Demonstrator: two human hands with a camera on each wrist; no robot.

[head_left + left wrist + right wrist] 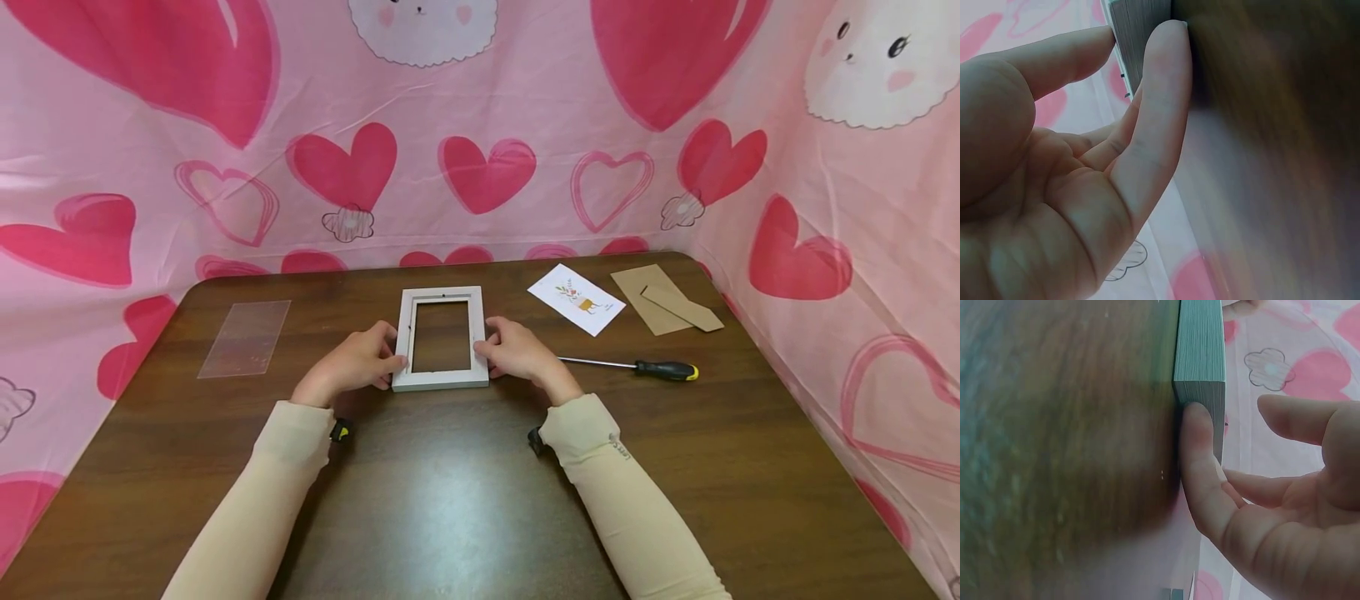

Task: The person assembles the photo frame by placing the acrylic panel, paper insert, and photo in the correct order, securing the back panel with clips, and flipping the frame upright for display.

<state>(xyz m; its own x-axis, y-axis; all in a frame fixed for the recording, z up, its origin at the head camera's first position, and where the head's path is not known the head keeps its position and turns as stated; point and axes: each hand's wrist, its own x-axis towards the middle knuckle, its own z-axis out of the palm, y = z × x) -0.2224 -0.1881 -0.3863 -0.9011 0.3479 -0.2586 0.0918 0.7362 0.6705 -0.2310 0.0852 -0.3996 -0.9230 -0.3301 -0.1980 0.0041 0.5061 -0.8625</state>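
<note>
A white picture frame (480, 333) lies at the middle of the table with its inner ledge facing up, the brown tabletop showing through its opening. My left hand (358, 360) holds its left side, thumb over the top edge and fingers along the outer side. In the left wrist view, that thumb and a long finger (1163, 87) meet the frame's edge (1138, 31). On the opposite side, my right hand (517, 348) touches the frame with its fingers (1197, 444). The right thumb (1294, 419) stands apart from the frame edge (1200, 350) in the right wrist view.
A clear sheet (246, 340) lies at the left. Right of the frame are a white card (555, 292) printed with an animal and flowers, a brown backing board (637, 283) with a stand flap (686, 310), and a screwdriver (663, 370). Heart-patterned pink cloth (420, 108) surrounds the table.
</note>
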